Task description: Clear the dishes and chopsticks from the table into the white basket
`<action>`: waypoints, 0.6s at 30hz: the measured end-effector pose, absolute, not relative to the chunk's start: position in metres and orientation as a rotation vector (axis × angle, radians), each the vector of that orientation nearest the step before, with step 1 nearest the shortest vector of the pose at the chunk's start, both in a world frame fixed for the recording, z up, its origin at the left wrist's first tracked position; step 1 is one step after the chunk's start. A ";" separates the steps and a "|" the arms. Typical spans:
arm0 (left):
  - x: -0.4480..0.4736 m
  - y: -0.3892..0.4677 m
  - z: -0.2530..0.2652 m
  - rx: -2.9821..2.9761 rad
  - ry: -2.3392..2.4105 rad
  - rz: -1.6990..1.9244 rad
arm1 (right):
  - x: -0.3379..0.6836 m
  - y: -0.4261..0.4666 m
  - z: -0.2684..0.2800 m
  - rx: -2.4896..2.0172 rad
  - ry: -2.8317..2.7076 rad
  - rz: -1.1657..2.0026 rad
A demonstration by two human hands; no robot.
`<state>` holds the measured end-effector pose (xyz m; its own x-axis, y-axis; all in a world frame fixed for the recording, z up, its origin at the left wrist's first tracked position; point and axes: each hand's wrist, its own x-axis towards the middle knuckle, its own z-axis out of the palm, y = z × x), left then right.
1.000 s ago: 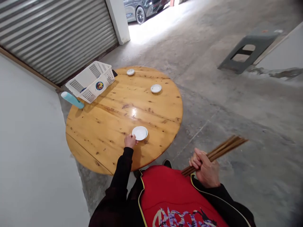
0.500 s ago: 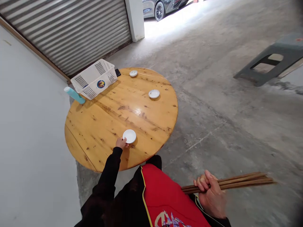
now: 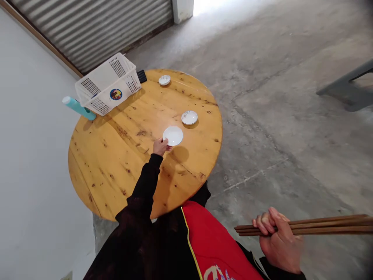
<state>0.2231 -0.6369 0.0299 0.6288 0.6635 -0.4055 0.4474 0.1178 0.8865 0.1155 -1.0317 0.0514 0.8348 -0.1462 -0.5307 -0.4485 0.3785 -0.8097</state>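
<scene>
My left hand (image 3: pixel 161 147) pinches the left rim of a small white dish (image 3: pixel 173 135), thumb on the rim and fingers beneath. The dish hovers over the round wooden table (image 3: pixel 110 163), its shadow falling lower right of it. Just beyond it rests a patterned small dish (image 3: pixel 189 117), and another small dish (image 3: pixel 164 80) lies near the far edge. Away from the table, at the lower right, my right hand (image 3: pixel 278 237) is closed around a bundle of brown chopsticks (image 3: pixel 329 225), held roughly level.
A white plastic basket (image 3: pixel 101 87) with a round sticker stands at the table's far left, a turquoise bottle (image 3: pixel 78 107) beside it and a black object (image 3: pixel 141 76) behind. A grey stool (image 3: pixel 346 85) is at right. A white wall (image 3: pixel 35 155) borders the left.
My left hand has lifted the white dish off the table near me and carried it forward and right, toward the patterned dish. My right hand still grips the chopsticks; the view has tilted down.
</scene>
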 end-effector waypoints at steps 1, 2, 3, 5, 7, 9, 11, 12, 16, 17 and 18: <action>0.246 -0.641 0.026 1.515 0.955 0.194 | 0.129 -1.035 0.054 -1.201 0.580 0.231; 0.268 -0.645 0.022 1.527 0.924 0.187 | 0.143 -1.038 0.055 -1.222 0.576 0.254; 0.287 -0.648 0.017 1.546 0.906 0.191 | 0.156 -1.042 0.056 -1.245 0.573 0.282; 0.319 -0.653 0.007 1.603 0.890 0.207 | 0.181 -1.052 0.056 -1.291 0.572 0.338; 0.342 -0.656 -0.003 1.682 0.916 0.217 | 0.203 -1.062 0.053 -1.320 0.579 0.377; 0.358 -0.657 -0.010 1.776 0.952 0.197 | 0.221 -1.072 0.051 -1.329 0.595 0.388; 0.369 -0.657 -0.012 1.879 1.005 0.149 | 0.234 -1.080 0.052 -1.313 0.623 0.375; 0.373 -0.657 -0.012 1.931 1.034 0.118 | 0.239 -1.082 0.054 -1.298 0.642 0.367; 0.384 -0.657 -0.007 2.102 1.127 0.007 | 0.257 -1.082 0.064 -1.253 0.730 0.355; 0.385 -0.657 -0.006 2.122 1.136 -0.005 | 0.262 -1.081 0.066 -1.250 0.745 0.358; 0.386 -0.657 -0.006 2.130 1.142 -0.012 | 0.268 -1.079 0.068 -1.251 0.753 0.365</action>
